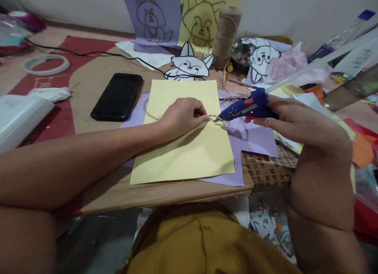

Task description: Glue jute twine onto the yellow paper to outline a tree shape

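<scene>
A yellow sheet of paper [186,155] lies over purple paper [256,140] at the table's front. My left hand [184,116] rests on the yellow sheet, thumb and fingers pinching a thin brown twine [213,117]. From the right, my right hand [295,118] grips a blue glue gun [243,107] with a small red light lit. The gun's nozzle points left and meets the twine just beside my left fingertips, near the sheet's right edge. More of the twine loops out past both sides of the sheet.
A black phone [117,96] and a tape roll [46,65] lie to the left. Behind stand a twine spool [226,37] and a white fox cutout [190,65]. Purple and yellow fox drawings lean on the wall. Coloured scraps lie at the right. A black cable crosses the back.
</scene>
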Motion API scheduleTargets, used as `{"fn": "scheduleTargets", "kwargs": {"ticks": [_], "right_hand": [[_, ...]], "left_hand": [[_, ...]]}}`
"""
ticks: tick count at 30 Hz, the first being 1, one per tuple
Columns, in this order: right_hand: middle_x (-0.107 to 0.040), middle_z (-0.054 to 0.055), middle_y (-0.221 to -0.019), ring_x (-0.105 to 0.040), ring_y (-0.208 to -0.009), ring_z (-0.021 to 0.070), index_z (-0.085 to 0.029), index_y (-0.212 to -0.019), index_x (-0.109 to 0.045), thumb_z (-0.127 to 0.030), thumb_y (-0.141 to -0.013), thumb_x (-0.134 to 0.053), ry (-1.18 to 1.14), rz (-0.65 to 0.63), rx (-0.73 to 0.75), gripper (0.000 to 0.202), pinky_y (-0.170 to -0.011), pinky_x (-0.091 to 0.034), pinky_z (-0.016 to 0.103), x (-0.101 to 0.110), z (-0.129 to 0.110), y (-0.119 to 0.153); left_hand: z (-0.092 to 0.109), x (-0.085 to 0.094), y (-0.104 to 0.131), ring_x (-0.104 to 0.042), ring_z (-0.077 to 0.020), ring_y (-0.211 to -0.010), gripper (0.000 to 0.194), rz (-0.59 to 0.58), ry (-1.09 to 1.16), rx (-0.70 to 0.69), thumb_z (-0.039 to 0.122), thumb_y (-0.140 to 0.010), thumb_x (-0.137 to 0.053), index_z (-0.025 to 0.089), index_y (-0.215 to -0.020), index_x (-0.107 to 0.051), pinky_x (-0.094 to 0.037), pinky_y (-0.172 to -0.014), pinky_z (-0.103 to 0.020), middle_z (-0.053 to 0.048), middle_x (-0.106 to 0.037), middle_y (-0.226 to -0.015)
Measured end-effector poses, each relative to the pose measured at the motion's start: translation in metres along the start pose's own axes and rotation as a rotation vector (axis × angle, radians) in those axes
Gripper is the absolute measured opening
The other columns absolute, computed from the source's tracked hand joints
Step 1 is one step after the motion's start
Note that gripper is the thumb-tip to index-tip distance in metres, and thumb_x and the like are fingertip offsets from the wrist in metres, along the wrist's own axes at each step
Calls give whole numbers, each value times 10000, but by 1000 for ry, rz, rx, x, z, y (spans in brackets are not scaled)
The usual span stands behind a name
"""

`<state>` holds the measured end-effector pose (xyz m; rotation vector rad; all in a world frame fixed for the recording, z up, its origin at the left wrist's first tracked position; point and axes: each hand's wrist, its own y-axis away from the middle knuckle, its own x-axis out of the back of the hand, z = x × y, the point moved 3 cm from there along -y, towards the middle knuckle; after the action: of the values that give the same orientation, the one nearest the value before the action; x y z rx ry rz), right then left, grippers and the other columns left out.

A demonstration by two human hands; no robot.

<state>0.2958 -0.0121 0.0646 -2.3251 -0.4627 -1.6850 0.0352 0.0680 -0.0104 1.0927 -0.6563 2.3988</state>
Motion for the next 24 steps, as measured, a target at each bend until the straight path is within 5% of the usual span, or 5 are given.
{"fn": "scheduleTargets", "kwargs": {"ticks": [24], "right_hand": [[-766,143,-1216,-678,-1235,427,-234,-1244,-727,-541,-989,-635,-42,40,5,409,-1117,-515,605,-7,-7,-4]], "left_hand": [[-1,0,0,-702,-169,-732,125,-2,67,12,282,-893,-782,178,-870,-845,-507,-695,-294,-54,-810,-837]]}}
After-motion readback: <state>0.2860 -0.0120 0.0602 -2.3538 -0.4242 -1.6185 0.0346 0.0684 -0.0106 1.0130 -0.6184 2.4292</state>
